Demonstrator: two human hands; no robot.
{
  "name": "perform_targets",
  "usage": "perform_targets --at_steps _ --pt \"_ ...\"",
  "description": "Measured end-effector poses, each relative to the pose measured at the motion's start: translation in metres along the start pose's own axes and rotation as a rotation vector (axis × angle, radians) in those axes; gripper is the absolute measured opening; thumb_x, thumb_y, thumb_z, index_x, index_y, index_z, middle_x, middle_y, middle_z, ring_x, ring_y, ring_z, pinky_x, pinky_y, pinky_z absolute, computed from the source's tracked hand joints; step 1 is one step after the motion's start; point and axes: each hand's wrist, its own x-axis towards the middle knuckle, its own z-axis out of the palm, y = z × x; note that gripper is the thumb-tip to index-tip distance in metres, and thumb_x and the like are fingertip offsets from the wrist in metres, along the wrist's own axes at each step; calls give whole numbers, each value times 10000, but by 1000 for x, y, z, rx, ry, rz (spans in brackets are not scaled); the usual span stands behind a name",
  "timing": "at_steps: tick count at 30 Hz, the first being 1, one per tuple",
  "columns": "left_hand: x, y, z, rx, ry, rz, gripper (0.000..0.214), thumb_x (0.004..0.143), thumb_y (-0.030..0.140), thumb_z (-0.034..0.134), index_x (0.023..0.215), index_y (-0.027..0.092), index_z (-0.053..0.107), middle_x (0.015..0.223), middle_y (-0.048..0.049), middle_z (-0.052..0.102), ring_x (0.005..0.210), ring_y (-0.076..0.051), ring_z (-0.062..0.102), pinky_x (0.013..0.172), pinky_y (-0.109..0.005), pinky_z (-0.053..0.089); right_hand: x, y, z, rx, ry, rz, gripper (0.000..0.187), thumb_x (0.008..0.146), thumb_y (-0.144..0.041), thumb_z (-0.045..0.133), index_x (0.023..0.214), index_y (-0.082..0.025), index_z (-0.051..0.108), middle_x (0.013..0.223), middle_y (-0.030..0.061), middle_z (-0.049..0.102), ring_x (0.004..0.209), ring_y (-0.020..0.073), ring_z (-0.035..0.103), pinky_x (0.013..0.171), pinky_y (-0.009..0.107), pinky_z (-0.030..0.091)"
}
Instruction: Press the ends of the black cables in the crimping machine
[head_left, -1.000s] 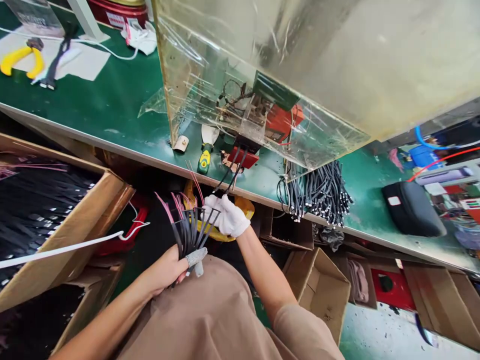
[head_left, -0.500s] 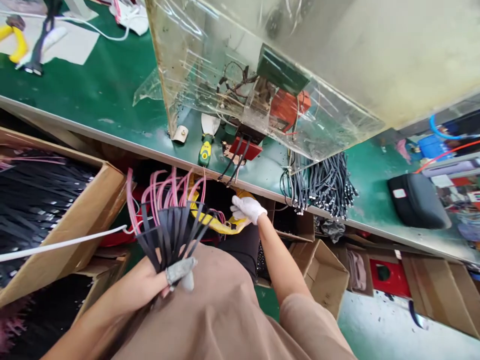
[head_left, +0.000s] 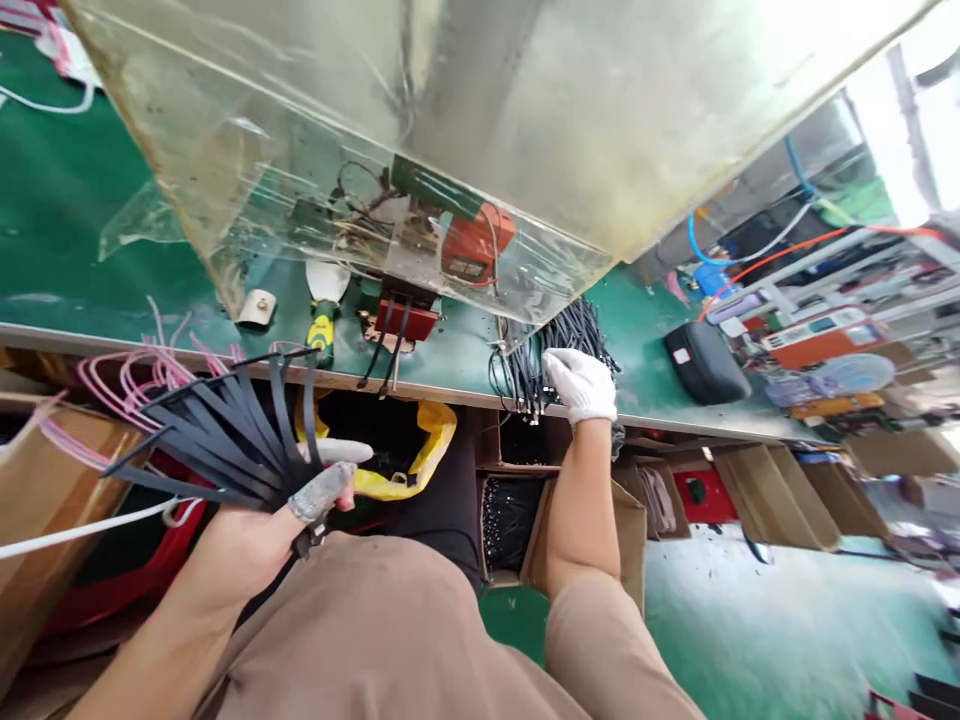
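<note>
My left hand, bare with grey finger cots on thumb and forefinger, is closed round a fan of flat black cables whose pink wire ends curl up to the left. My right hand, in a white glove, rests on a heap of dark grey cables lying at the front edge of the green bench. Its fingers curl over the heap; whether they grip any cable is hidden.
A clear plastic machine guard overhangs the bench, with a red part and two black leads beneath it. A yellow-handled tool lies nearby, a black pouch to the right. Cardboard boxes stand under the bench.
My right hand left the yellow bag under the bench and moved up and right onto the grey cable heap. My left hand kept the black cable fan, now tilted further left.
</note>
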Motion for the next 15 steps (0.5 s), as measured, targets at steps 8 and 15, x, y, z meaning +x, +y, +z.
perform_targets --at_steps 8,15 --pt "18 16 11 -140 27 1 483 633 545 941 906 187 767 646 -17 709 600 -168 643 569 -261 553 50 -20 46 -280 -152 47 415 855 -560 689 1059 -226 825 1445 131 600 1248 320 603 1030 409 477" --pt "25 36 10 -188 145 137 434 630 459 950 674 176 624 545 42 579 488 -94 505 431 -203 426 43 -23 21 -44 46 11 319 925 -401 585 1034 -229 831 1154 71 774 1157 273 678 1027 367 499"
